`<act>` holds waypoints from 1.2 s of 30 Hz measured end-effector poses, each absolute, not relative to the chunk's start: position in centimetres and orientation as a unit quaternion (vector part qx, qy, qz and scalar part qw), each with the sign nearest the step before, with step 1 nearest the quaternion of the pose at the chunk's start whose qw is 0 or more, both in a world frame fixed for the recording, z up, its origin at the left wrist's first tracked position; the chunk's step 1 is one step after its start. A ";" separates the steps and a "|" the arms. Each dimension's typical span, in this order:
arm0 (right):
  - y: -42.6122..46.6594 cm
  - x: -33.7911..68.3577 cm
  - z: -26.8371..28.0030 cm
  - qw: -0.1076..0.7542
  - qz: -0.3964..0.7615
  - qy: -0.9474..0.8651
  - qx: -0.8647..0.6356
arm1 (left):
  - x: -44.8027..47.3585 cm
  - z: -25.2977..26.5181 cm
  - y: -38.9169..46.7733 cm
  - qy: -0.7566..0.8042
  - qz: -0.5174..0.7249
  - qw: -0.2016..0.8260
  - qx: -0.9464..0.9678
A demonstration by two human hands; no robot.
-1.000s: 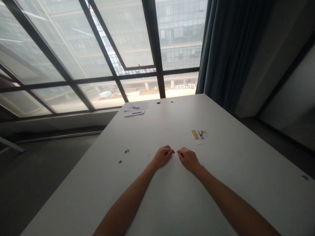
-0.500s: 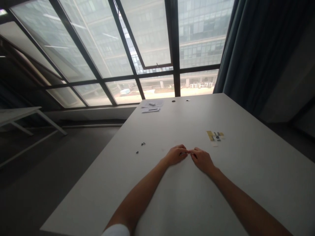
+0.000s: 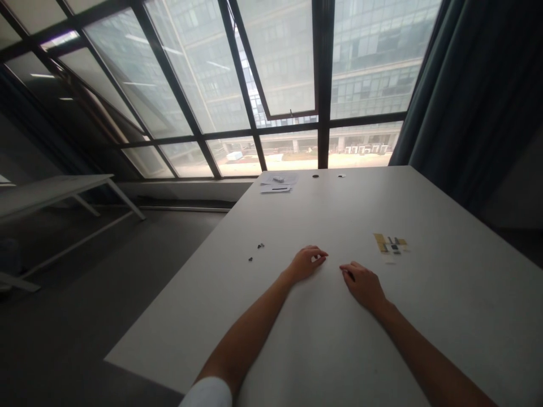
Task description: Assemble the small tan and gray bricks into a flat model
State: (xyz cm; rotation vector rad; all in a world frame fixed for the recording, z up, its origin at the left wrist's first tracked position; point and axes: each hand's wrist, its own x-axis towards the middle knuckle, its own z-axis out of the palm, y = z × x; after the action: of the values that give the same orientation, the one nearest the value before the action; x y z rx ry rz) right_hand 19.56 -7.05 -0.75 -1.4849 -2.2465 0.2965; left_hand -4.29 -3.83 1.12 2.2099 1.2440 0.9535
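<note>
While the left hand (image 3: 306, 263) is resting on the table (image 3: 331, 215) with thumb and fingertips drawn narrow, the right hand (image 3: 363, 284) is curling its fingers just across a gap; I cannot tell whether either is holding something. Yellow pieces (image 3: 379, 239) are lying farther out, right of both hands, with dark chips (image 3: 395, 247) beside them. Black bits (image 3: 260, 246) are lying left of the left hand. Papers (image 3: 291, 180) are covering the far left corner, and a curtain (image 3: 441, 113) is hanging far right.
</note>
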 end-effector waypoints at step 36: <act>-7.0 19.3 -0.7 0.239 0.121 -0.799 -0.539 | -9.4 1.4 -6.6 0.667 0.307 0.048 0.677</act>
State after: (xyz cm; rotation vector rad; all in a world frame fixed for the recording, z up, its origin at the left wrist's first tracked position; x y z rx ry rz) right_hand 19.25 -7.00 -0.70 -1.4767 -2.1873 0.3323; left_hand -9.37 -6.65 1.37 2.0642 2.0323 0.9372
